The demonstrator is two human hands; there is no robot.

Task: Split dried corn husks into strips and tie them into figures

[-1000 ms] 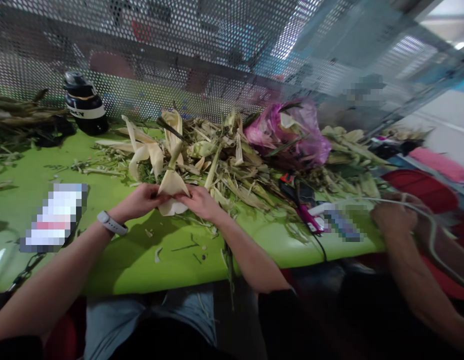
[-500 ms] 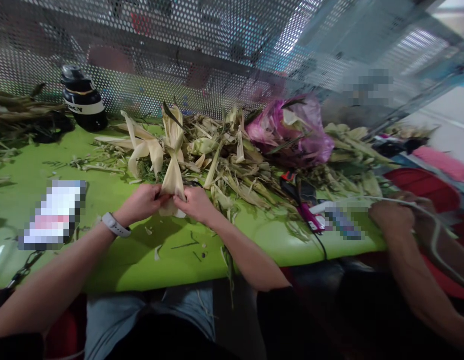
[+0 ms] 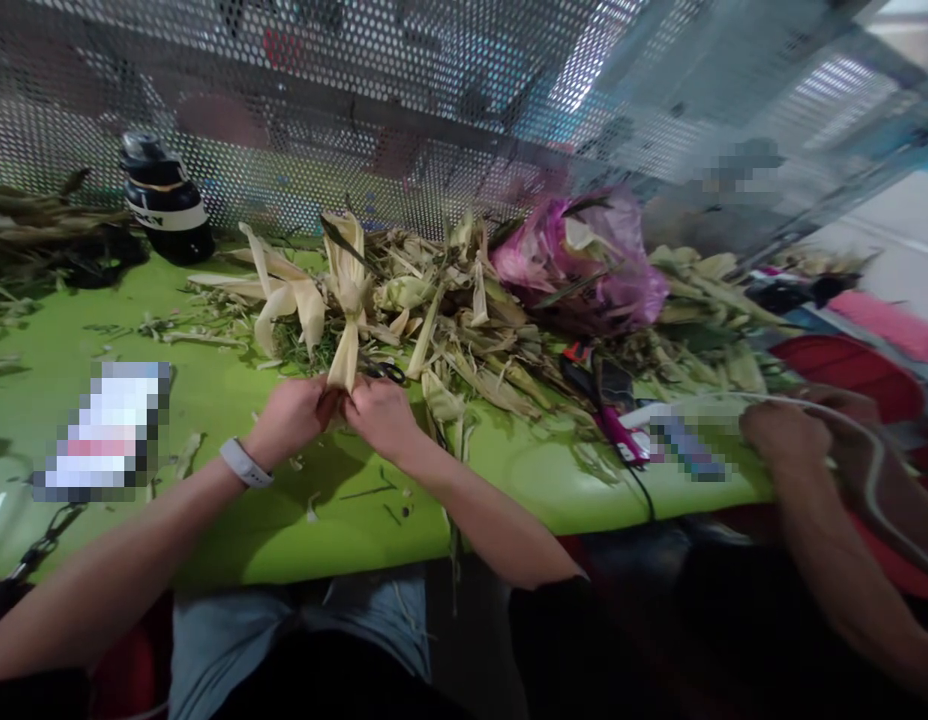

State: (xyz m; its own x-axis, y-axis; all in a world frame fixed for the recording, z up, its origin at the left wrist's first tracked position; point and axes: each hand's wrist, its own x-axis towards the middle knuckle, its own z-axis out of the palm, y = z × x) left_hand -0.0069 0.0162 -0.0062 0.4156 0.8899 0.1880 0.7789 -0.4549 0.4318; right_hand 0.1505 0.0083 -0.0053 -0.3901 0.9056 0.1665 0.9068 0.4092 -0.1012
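A pale corn husk (image 3: 345, 358), pinched narrow partway up and fanned out at its far end, stretches away from me over the green table. Its near end is gripped between the closed fingers of my left hand (image 3: 293, 415) and my right hand (image 3: 379, 410), which sit close together. The fingertips are partly hidden by the husk and knuckles. Just beyond my right hand lie black-handled scissors (image 3: 384, 371), partly covered. Left of the husk is another folded pale husk piece (image 3: 293, 305) with curled, petal-like ends.
Behind my hands spreads a heap of dry husks (image 3: 486, 340), with a pink plastic bag (image 3: 584, 265) on it. A dark bottle (image 3: 168, 205) stands back left, a phone (image 3: 104, 430) lies left. At right are a magenta tool (image 3: 623, 435) and a co-worker's hand (image 3: 786, 435).
The husk's near part has gone from spread wide to gathered narrow between my hands. My left hand has shifted slightly toward me, and more of the scissors shows.
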